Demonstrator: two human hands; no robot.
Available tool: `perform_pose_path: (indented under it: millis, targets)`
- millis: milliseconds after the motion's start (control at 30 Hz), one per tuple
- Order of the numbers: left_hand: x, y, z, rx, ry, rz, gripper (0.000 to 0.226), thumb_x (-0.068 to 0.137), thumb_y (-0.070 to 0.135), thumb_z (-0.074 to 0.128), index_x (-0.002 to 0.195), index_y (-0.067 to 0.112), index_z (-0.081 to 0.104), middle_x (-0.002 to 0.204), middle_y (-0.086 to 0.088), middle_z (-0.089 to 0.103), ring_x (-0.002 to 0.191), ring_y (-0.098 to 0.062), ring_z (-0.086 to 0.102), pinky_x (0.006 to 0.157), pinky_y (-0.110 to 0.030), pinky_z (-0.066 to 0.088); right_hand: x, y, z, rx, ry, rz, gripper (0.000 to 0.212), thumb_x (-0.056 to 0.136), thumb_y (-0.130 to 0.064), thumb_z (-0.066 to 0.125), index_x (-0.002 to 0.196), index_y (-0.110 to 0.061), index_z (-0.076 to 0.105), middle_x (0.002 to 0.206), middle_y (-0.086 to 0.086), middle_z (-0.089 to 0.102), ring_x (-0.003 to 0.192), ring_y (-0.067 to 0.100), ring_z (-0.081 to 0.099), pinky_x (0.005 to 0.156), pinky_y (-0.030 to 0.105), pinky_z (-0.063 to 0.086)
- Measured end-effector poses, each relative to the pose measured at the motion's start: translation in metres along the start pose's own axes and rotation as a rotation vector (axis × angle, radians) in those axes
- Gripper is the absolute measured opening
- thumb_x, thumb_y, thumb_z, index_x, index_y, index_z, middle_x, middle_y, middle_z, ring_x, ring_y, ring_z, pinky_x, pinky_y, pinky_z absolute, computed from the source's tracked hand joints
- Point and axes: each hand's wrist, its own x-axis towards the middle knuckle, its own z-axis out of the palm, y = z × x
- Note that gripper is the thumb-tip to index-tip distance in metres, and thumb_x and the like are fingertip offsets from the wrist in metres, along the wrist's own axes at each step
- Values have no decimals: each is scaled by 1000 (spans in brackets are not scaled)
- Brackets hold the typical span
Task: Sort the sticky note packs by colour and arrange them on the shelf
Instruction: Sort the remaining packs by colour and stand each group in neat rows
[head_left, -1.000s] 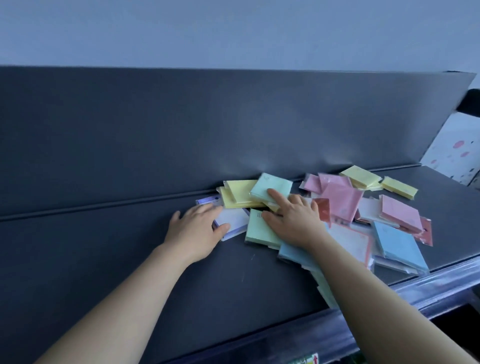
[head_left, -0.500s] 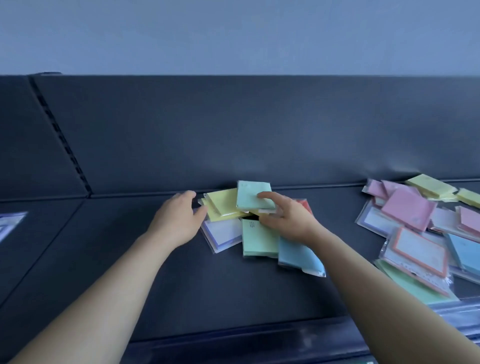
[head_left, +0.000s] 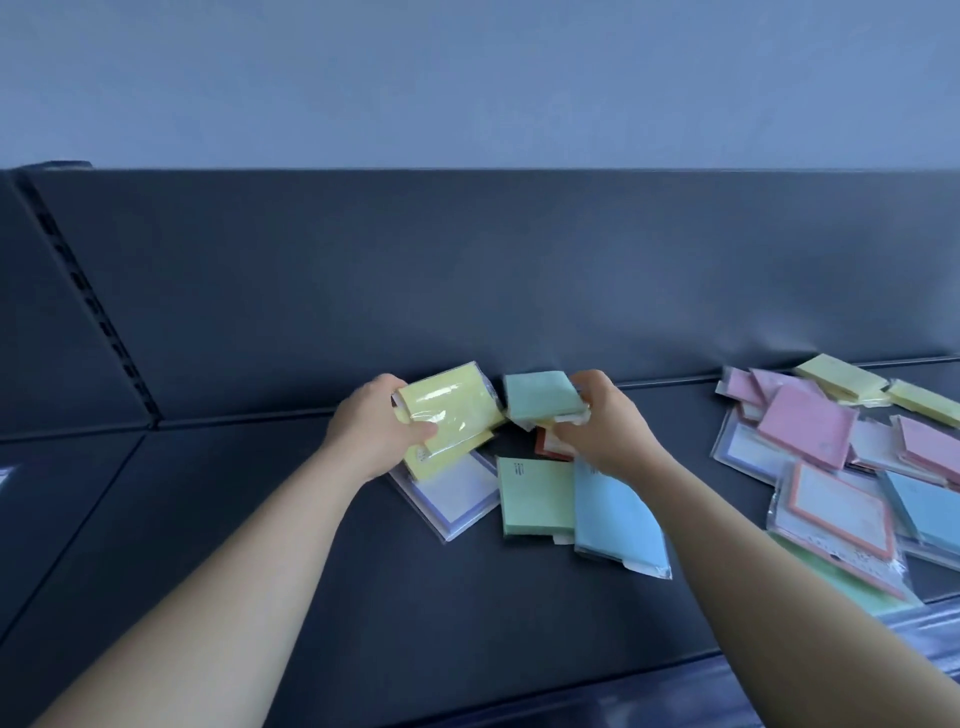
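Observation:
My left hand (head_left: 375, 427) grips two stacked yellow packs (head_left: 451, 410), lifted slightly off the dark shelf (head_left: 249, 545). My right hand (head_left: 602, 422) holds a teal-green pack (head_left: 537, 395) close to the back wall. Below them lie a white pack with a purple border (head_left: 451, 500), a green pack (head_left: 535, 494), a light blue pack (head_left: 615, 519) and a red-edged pack (head_left: 548, 446) partly hidden by my right hand. A mixed pile (head_left: 841, 457) of pink, yellow, blue and orange-bordered packs lies at the right.
The shelf's dark back panel (head_left: 467, 270) rises straight behind the packs. A slotted upright (head_left: 88, 306) divides it from the neighbouring shelf section at the left. The shelf's front rail (head_left: 623, 691) runs along the bottom.
My left hand has closed on the yellow packs and raised them. My right hand has lifted the teal-green pack. The view has shifted slightly left.

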Motion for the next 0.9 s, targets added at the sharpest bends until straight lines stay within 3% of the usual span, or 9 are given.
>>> perform_pose_path:
  millis: [100, 200, 333, 400, 500, 567, 667, 767, 900]
  targets:
    - [-2, -5, -6, -30, -8, 21, 51, 83, 38, 72, 124, 19, 50, 118, 5, 55, 97, -17, 55, 68, -29, 41, -1, -10, 4, -25, 3, -21, 61, 80, -36, 70, 131, -19, 40, 125, -4, 53, 96, 20, 56, 55, 23, 44]
    - [-5, -14, -8, -74, -13, 11, 43, 84, 33, 72, 118, 16, 52, 109, 3, 58, 89, -15, 56, 59, -25, 39, -4, -18, 7, -115, -30, 7, 73, 76, -42, 72, 137, -21, 37, 131, -2, 49, 114, 21, 51, 84, 36, 50]
    - [-10, -24, -19, -218, 0, 46, 39, 83, 22, 73, 115, 21, 51, 106, 8, 58, 93, -13, 57, 64, -24, 44, -18, -34, 12, -115, 1, -78, 76, 82, -37, 69, 146, -22, 31, 149, -2, 33, 137, 18, 32, 109, 36, 34]
    - [-14, -30, -27, -280, -50, 102, 35, 83, 15, 72, 110, 27, 53, 106, 9, 60, 99, -14, 61, 71, -36, 55, -27, -49, 16, -66, 0, -122, 71, 87, -39, 65, 147, -22, 31, 151, -5, 32, 138, 16, 31, 106, 29, 32]
    - [-26, -38, -44, -294, -123, 184, 42, 81, 9, 73, 105, 38, 55, 106, 11, 65, 96, -15, 65, 78, -46, 58, -35, -72, 30, 54, -34, -155, 71, 88, -37, 66, 148, -23, 31, 140, -7, 48, 125, 11, 47, 92, 23, 40]
    - [-34, -45, -53, -308, -137, 211, 44, 80, 8, 74, 104, 39, 56, 102, 13, 68, 92, -14, 66, 81, -45, 56, -41, -89, 40, 160, -51, -168, 65, 86, -28, 69, 143, -20, 38, 108, -3, 60, 96, 10, 58, 76, 18, 43]
    - [-48, -61, -68, -328, -110, 194, 43, 79, 9, 76, 109, 32, 56, 102, 14, 70, 79, -9, 65, 80, -32, 52, -48, -106, 59, 178, -62, -187, 35, 84, -22, 71, 117, -20, 59, 74, -2, 51, 63, 13, 50, 62, 27, 45]
    - [-63, -82, -85, -339, -113, 140, 49, 80, 3, 69, 117, 31, 55, 107, 17, 68, 90, -13, 68, 89, -33, 52, -54, -115, 82, 203, -71, -189, 15, 82, -24, 71, 93, -26, 62, 74, -1, 58, 68, 21, 58, 68, 35, 51]
    - [-87, -110, -110, -363, 36, 24, 43, 84, -2, 58, 116, 26, 58, 100, 16, 66, 95, -5, 65, 81, -20, 50, -62, -135, 107, 287, -65, -184, 14, 79, -23, 72, 91, -23, 66, 87, 3, 68, 80, 24, 66, 78, 43, 57]
